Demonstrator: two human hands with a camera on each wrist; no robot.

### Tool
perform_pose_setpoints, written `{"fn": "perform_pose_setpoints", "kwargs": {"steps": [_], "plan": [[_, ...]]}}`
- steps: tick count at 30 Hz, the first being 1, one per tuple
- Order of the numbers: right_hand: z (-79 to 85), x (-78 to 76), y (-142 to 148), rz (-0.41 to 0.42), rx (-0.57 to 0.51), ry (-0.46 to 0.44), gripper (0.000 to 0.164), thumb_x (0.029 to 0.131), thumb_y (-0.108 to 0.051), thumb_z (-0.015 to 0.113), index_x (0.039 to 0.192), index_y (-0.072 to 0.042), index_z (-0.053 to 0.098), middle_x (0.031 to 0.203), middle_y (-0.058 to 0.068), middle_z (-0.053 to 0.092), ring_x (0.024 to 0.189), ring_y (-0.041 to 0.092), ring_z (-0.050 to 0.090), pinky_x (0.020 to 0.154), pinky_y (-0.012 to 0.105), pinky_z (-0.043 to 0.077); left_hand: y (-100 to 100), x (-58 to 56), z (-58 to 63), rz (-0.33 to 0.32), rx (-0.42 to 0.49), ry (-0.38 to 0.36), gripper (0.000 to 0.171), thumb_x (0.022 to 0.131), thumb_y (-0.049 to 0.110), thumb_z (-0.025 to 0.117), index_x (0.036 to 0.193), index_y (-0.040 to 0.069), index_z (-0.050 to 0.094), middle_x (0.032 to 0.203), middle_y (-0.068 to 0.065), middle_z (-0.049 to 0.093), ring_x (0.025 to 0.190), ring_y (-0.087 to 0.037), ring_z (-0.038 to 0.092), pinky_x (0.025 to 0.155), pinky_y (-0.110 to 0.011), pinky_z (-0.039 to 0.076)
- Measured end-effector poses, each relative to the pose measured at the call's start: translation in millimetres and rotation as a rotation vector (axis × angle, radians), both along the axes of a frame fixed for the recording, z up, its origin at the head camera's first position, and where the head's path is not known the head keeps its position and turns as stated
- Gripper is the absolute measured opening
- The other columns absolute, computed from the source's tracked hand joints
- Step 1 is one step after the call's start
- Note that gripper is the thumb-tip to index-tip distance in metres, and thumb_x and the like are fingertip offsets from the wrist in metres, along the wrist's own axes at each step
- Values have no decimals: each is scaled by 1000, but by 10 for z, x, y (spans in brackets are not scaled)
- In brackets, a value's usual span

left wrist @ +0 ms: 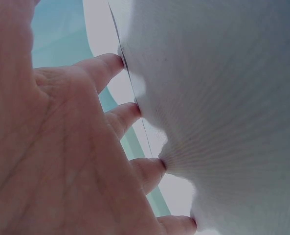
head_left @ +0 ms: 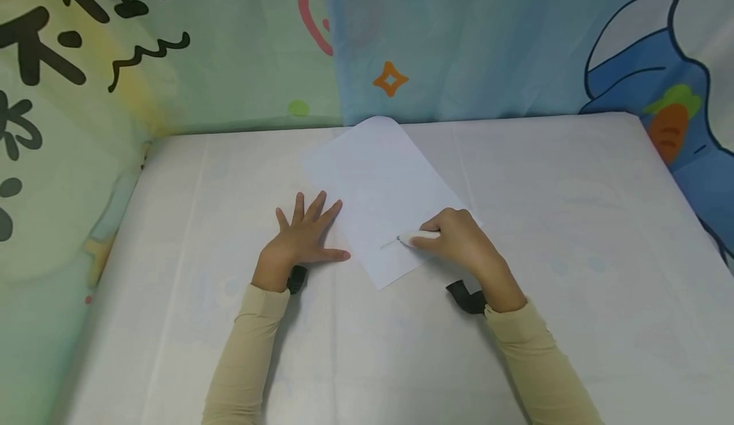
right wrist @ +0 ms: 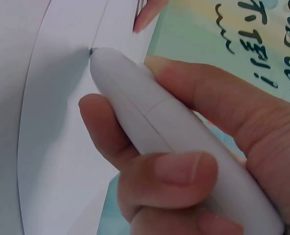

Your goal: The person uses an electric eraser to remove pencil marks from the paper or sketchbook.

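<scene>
A sheet of white paper (head_left: 378,183) lies at a slant on the white-covered table. My right hand (head_left: 459,240) grips a thick, white, pen-shaped tool (right wrist: 149,107), thumb and fingers wrapped round its body. Its small dark tip meets the paper near the lower corner, where a short thin line (head_left: 387,244) runs left from it. My left hand (head_left: 306,234) rests with fingers spread on the table just left of the sheet, its thumb pointing toward the paper's edge. In the left wrist view, the fingertips (left wrist: 132,110) press the white surface.
A white cloth (head_left: 241,176) with faint creases covers the table. Behind it hangs a printed curtain (head_left: 487,43) in green and blue. Dark straps (head_left: 467,297) show at both wrists, by beige sleeves (head_left: 533,355). The paper's far corner reaches the table's back edge.
</scene>
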State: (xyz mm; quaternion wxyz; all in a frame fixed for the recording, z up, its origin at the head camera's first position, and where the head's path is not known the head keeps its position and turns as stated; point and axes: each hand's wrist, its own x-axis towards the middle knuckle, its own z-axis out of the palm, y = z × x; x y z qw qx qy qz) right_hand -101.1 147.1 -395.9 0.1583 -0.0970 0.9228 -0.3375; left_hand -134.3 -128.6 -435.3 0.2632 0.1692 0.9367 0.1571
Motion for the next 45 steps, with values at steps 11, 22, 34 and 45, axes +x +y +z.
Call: {"fn": "perform_pose_setpoints", "kwargs": {"steps": [11, 22, 34, 45], "plan": [[-92, -179, 197, -144, -28, -106, 48, 83, -25, 78, 120, 3, 67, 111, 23, 68, 67, 18, 60, 62, 28, 44, 5, -75, -126, -13, 3, 6, 98, 85, 54, 68, 158, 21, 12, 164, -11, -5, 145, -44, -19, 106, -73, -10], [-261, -221, 596, -315, -40, 94, 50, 88, -26, 72, 122, 9, 63, 111, 28, 63, 94, 33, 58, 67, 28, 45, 45, -106, -248, 3, 24, 0, 93, 88, 51, 67, 158, 18, 16, 164, -14, 0, 146, -44, -13, 109, -71, -7], [-497, -226, 943, -340, 68, 9, 57, 96, -34, 60, 119, 18, 59, 111, 35, 63, 90, 38, 63, 63, 34, 52, -94, -126, -346, 9, 58, 54, 97, 87, 50, 68, 158, 15, 13, 164, -15, -2, 147, -43, -9, 109, -71, -3], [-594, -298, 911, -302, 143, -33, 58, 96, -29, 60, 119, 23, 54, 112, 39, 60, 92, 46, 65, 70, 48, 57, -137, 18, -339, 12, 66, 52, 100, 86, 49, 69, 156, 3, 13, 163, -20, 4, 147, -44, -5, 111, -69, -2]]}}
